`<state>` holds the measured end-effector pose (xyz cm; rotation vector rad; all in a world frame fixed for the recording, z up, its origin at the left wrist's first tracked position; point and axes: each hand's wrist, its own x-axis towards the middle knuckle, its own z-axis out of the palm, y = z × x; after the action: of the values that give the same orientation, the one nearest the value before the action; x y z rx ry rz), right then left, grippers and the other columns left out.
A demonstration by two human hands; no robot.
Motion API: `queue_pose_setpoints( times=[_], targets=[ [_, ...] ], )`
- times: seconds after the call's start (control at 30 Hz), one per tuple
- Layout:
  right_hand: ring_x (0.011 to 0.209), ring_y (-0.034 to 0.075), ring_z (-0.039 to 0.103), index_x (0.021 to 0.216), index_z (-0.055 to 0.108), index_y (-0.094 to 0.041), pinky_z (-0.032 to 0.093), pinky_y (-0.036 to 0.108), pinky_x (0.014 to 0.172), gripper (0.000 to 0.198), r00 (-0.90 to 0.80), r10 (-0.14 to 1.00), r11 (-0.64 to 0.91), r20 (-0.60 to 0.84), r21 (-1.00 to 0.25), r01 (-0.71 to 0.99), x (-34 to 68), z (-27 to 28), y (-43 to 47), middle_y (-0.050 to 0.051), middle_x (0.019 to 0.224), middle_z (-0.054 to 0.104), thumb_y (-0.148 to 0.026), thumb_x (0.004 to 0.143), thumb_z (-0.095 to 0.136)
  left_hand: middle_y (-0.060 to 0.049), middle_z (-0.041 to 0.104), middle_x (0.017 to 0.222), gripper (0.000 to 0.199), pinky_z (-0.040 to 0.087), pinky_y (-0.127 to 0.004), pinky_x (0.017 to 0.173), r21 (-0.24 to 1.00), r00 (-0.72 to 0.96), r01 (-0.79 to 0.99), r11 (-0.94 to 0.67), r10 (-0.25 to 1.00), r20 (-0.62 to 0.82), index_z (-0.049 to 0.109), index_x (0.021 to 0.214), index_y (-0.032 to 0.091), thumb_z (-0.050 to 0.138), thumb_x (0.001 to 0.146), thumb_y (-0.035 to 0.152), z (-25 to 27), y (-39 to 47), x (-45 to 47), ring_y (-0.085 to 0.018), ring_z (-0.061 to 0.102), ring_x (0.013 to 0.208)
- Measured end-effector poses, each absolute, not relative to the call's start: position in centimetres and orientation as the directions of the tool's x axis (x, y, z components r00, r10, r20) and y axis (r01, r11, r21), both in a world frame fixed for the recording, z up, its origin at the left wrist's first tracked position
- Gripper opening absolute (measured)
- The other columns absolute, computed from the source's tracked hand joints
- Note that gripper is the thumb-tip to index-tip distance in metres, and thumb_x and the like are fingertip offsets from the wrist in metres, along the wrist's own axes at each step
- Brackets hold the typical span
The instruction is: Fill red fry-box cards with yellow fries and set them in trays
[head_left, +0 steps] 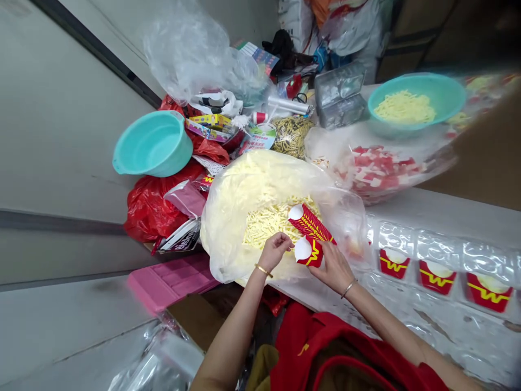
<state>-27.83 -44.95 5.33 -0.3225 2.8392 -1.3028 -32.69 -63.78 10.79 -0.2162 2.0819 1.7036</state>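
Observation:
My right hand [336, 266] grips a small red fry carton [315, 253] with a yellow zigzag mark and a white opening. Close to its left side, my left hand [277, 252] has its fingers pinched together; whatever they hold is too small to make out. Just beyond the carton lies a nested stack of the same red cartons [313, 224]. The stack rests on a large clear plastic bag [228, 217] full of pale yellow toy-like fry pieces [264, 222], which spreads open in front of both hands.
Clear moulded trays [437, 247] with red cartons line the right. A turquoise basin [152, 144] stands left; another basin [456, 103] holding pale sticks stands back right. Near it are a bag of red-and-white pieces [382, 168] and a clear box [341, 98]. A pink tray [175, 279] juts out at lower left.

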Motion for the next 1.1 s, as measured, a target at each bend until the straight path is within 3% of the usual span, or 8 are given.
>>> queue_pose_setpoints(
  times=[0.2,0.37,0.47,0.53,0.6,0.7,0.87,1.1],
  targets=[
    [0.102,0.032,0.057,0.129,0.041,-0.013,0.048,0.048,0.085,0.068,-0.977,-0.205,0.702,-0.064,-0.705,-0.101,-27.1,4.0,-45.2,0.017,0.113,0.06,-0.045,0.073,0.061,0.002,0.055,0.066,0.035,0.04,-0.021,0.053,0.859,-0.84,-0.452,0.241,0.21,-0.501,0.056,0.09,0.015,0.059,0.077,0.047,7.9,-63.2,-32.8,-0.009,0.049,0.055],
    [0.116,0.032,0.05,0.137,0.029,-0.016,0.043,0.049,0.095,0.076,-0.961,-0.271,0.605,0.053,-0.767,-0.213,-26.7,4.0,-45.3,0.017,0.129,0.05,-0.048,0.076,0.061,0.0,0.055,0.068,0.03,0.04,-0.021,0.057,0.89,-0.865,-0.35,0.291,0.265,-0.427,0.056,0.074,0.013,0.056,0.08,0.043,6.4,-61.8,-30.5,-0.01,0.049,0.061],
    [0.117,0.031,0.05,0.137,0.027,-0.015,0.043,0.049,0.097,0.074,-0.97,-0.243,0.558,0.029,-0.814,-0.164,-26.2,3.3,-45.3,0.019,0.128,0.049,-0.048,0.079,0.059,-0.002,0.058,0.07,0.029,0.043,-0.023,0.061,0.835,-0.849,-0.283,0.472,0.281,-0.447,0.057,0.08,0.014,0.043,0.088,0.039,6.8,-63.4,-31.4,-0.012,0.053,0.063],
    [0.119,0.031,0.048,0.136,0.028,-0.013,0.042,0.049,0.099,0.076,-0.978,-0.21,0.56,-0.016,-0.822,-0.107,-25.8,2.7,-45.3,0.02,0.129,0.048,-0.049,0.078,0.06,-0.006,0.062,0.086,0.023,0.045,-0.026,0.071,0.651,-0.881,-0.19,0.735,0.165,-0.444,0.058,0.092,0.016,0.04,0.09,0.029,7.5,-65.7,-32.7,-0.015,0.058,0.077],
    [0.121,0.031,0.047,0.135,0.03,-0.011,0.04,0.049,0.1,0.077,-0.976,-0.207,0.559,-0.075,-0.827,-0.055,-25.4,2.1,-45.2,0.021,0.129,0.047,-0.05,0.077,0.061,-0.01,0.059,0.105,0.022,0.045,-0.03,0.08,0.334,-0.891,-0.149,0.931,0.021,-0.454,0.056,0.104,0.017,0.047,0.084,0.019,8.0,-68.2,-33.7,-0.019,0.058,0.093],
    [0.12,0.032,0.049,0.133,0.037,-0.012,0.04,0.049,0.1,0.079,-0.901,-0.366,0.533,-0.232,-0.846,0.001,-24.6,1.5,-45.2,0.021,0.13,0.049,-0.051,0.071,0.066,-0.013,0.056,0.111,0.034,0.045,-0.034,0.083,0.085,-0.829,-0.14,0.986,-0.07,-0.556,0.055,0.104,0.017,0.06,0.071,0.015,7.9,-70.5,-34.1,-0.025,0.058,0.099],
    [0.118,0.034,0.052,0.131,0.044,-0.014,0.04,0.051,0.1,0.086,-0.736,-0.566,0.504,-0.371,-0.863,0.047,-23.5,2.2,-45.2,0.018,0.131,0.053,-0.052,0.06,0.073,-0.013,0.059,0.101,0.029,0.044,-0.036,0.083,0.155,-0.805,-0.189,0.97,-0.063,-0.589,0.056,0.093,0.015,0.062,0.066,0.011,6.3,-70.2,-33.4,-0.027,0.058,0.096],
    [0.123,0.031,0.047,0.139,0.029,-0.015,0.039,0.049,0.102,0.087,-0.928,-0.294,0.506,-0.228,-0.861,0.052,-24.8,2.9,-45.0,0.019,0.134,0.047,-0.055,0.07,0.065,-0.002,0.054,0.066,0.006,0.042,-0.026,0.067,0.494,-0.856,-0.337,0.802,-0.042,-0.516,0.056,0.069,0.016,0.057,0.072,0.021,6.1,-71.8,-35.3,-0.017,0.056,0.071]
  ],
)
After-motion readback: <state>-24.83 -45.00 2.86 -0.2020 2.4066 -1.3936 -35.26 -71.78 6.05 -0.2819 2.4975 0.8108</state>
